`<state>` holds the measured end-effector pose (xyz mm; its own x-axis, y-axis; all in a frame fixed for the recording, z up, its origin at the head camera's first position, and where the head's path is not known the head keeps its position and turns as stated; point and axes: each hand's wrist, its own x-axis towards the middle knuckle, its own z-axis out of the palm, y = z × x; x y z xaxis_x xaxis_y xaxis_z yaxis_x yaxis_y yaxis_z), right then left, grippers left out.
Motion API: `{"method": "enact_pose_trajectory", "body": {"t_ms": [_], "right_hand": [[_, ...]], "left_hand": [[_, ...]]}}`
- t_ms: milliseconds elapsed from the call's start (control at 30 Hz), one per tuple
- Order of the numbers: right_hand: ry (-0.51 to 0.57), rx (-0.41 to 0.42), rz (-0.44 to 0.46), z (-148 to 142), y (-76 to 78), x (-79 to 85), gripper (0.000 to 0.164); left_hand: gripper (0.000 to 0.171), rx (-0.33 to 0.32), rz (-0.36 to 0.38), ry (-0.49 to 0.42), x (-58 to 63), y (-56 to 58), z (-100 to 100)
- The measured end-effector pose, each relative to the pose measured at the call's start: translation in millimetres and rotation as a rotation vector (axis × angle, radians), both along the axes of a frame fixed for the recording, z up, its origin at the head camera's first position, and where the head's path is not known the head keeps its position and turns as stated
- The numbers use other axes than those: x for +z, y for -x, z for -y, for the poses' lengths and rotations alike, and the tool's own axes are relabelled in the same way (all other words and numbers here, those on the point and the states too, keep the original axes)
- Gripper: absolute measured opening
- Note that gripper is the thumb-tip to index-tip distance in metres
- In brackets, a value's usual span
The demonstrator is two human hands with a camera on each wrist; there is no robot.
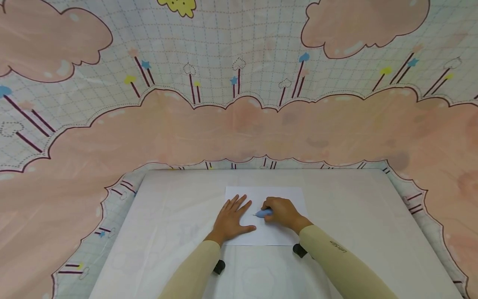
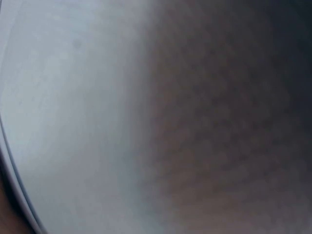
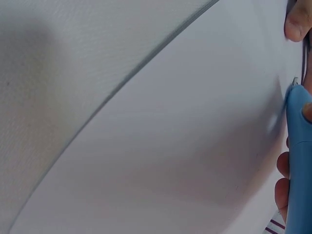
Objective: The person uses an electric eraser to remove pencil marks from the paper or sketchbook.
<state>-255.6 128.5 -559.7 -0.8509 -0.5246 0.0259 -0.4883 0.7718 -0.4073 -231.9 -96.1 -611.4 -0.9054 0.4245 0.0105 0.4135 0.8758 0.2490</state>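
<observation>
A white sheet of paper (image 1: 278, 238) lies on the white table. Toward its left side rests my left hand (image 1: 232, 219), palm down with fingers spread and thumb pointing right. My right hand (image 1: 283, 211) grips a blue pen-shaped tool (image 1: 264, 213) over the middle of the sheet. The tool's thin metal tip points left, toward the left hand. In the right wrist view the blue tool (image 3: 300, 165) has fingers curled round it, and its small metal tip is close to the paper (image 3: 170, 136); contact cannot be told. The left wrist view is blurred, with a dark shape on the right.
The white-covered table (image 1: 179, 207) extends on both sides of the paper. A patterned cloth (image 1: 231, 128) with clouds and grid lines hangs behind and around it. Black wrist cameras (image 1: 219, 267) sit under both sleeves, near the paper's front edge.
</observation>
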Motion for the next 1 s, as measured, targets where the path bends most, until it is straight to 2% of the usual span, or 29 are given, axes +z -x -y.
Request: {"method": "enact_pose_trajectory", "body": {"t_ms": [267,1000], "right_hand": [[-0.004,0.022,-0.038,3.6,-1.0,-0.3,0.023],[-0.037,-0.002,-0.023,-5.6,-4.6,3.1,0.021]], "left_hand": [[0.091,-0.004,0.002,-0.006,0.9,-1.6,0.2],[0.091,0.01,0.006,-0.002,-1.4,-4.1,-1.1]]}}
